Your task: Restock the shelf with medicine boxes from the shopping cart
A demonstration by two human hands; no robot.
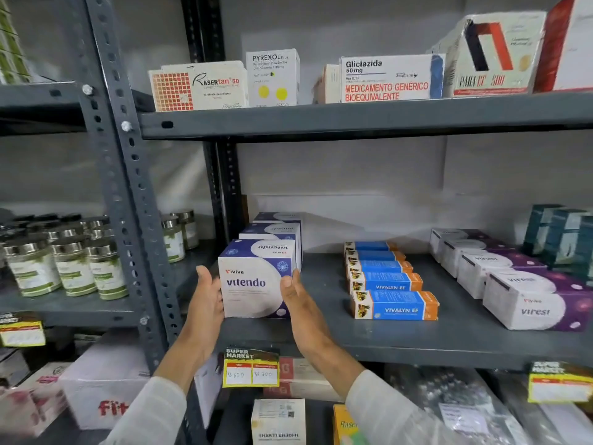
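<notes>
Both hands are reaching onto the middle shelf [401, 345] of a grey metal rack. The left hand [205, 303] is lying flat against the left side of the front white-and-purple box [253, 284], the one marked "vitendo", with the fingers stretched out along the carton. The right hand [298, 300] is standing open on the other side, palm turned toward the box and fingertips at its right edge; whether that palm is actually pressing the carton I cannot tell. Neither hand is curling around anything, so the box is sitting on the shelf between two flat palms.

That box is standing upright at the front of a row of matching boxes [272, 232] running back toward the wall, each touching the next. To the right, well apart, a line of blue-and-orange boxes [388, 284] is lying flat, front to back. Farther right, white-and-purple cartons [532, 303] are sitting in another row, with teal boxes [558, 232] behind them.

On the shelf above [353, 118], several more medicine cartons [385, 78] are facing forward side by side. A yellow price tag [251, 369] is hanging from the middle shelf's front edge, just below the hands. Across the upright post [134, 194], on the neighbouring rack, jars with metal lids [69, 264] are standing in rows. The shopping cart is out of sight.
</notes>
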